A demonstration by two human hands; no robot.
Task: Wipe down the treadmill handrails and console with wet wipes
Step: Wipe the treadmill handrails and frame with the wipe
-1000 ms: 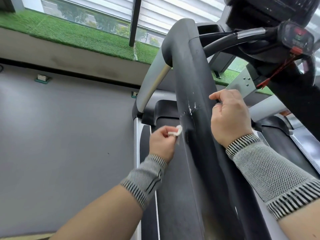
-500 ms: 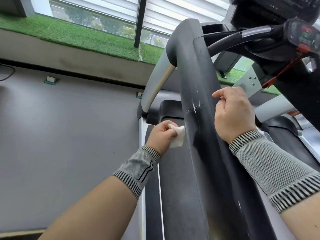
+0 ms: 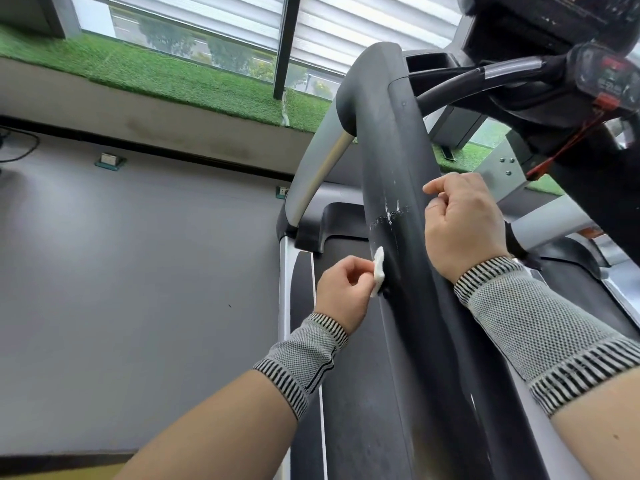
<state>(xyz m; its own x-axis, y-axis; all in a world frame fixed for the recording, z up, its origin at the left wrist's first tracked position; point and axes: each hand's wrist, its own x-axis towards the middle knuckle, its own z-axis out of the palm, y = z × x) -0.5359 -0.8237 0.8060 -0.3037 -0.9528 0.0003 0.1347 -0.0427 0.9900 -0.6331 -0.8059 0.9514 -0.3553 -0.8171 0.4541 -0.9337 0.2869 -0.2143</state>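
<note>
A person's left hand (image 3: 346, 289) pinches a small folded white wet wipe (image 3: 482, 271) against the left side of a thick black padded treadmill handrail (image 3: 408, 258), just below a patch of white scuff marks (image 3: 389, 213). The right hand (image 3: 462, 223), fingers curled, rests on the rail's right side. The dark console (image 3: 602, 74) sits far right, above the black running belt (image 3: 356, 393).
</note>
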